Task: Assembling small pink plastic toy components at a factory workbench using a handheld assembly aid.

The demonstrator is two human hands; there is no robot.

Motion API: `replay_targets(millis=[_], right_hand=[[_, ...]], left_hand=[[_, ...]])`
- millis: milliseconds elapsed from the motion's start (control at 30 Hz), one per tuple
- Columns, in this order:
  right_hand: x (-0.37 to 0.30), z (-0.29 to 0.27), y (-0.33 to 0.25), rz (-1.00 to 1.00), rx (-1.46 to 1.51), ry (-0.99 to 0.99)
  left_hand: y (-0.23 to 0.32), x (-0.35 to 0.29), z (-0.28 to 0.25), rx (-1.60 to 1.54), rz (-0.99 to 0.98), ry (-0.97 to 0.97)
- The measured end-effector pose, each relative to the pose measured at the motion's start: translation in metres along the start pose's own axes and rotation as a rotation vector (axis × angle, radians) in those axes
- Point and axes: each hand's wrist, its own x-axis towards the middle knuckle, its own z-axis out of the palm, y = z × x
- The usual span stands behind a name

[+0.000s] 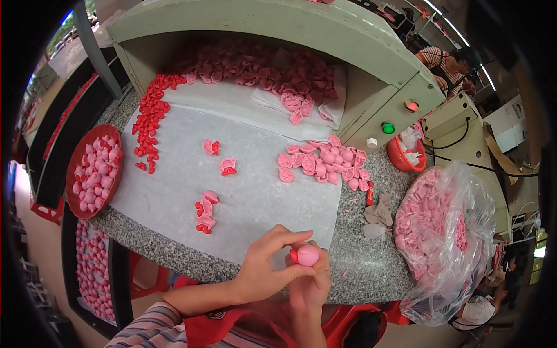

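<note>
Close to the table's front edge, a round pink piece (308, 255) with a small red part at its left side sits between my two hands. My left hand (261, 264) curves around it, thumb below and index finger above. From underneath, my right hand (310, 284) grips it; its fingers are partly hidden behind the piece and the left hand. On the white sheet (267, 203) ahead lie several pink shells with red parts attached, among them one pink shell (228, 164) and a small cluster (204, 214). Loose pink shells (331, 162) are heaped to the right.
Small red parts (152, 110) line the sheet's left side. A green-grey machine housing (261, 23) arches over more pink shells (261, 69). A red bowl (96, 206) of pink pieces stands left; a clear bag (447, 232) of shells and a red basket (400, 156) stand right.
</note>
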Motion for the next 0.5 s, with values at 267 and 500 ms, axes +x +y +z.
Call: replay_targets(millis=[267, 500], right_hand=[[0.002, 0.005, -0.009, -0.253, -0.568, 0.072], [0.009, -0.003, -0.014, -0.157, -0.397, -0.024]], left_hand=[[-0.003, 0.008, -0.010, 0.024, 0.030, 0.003], [0.007, 0.009, -0.008, 0.250, 0.154, 0.057]])
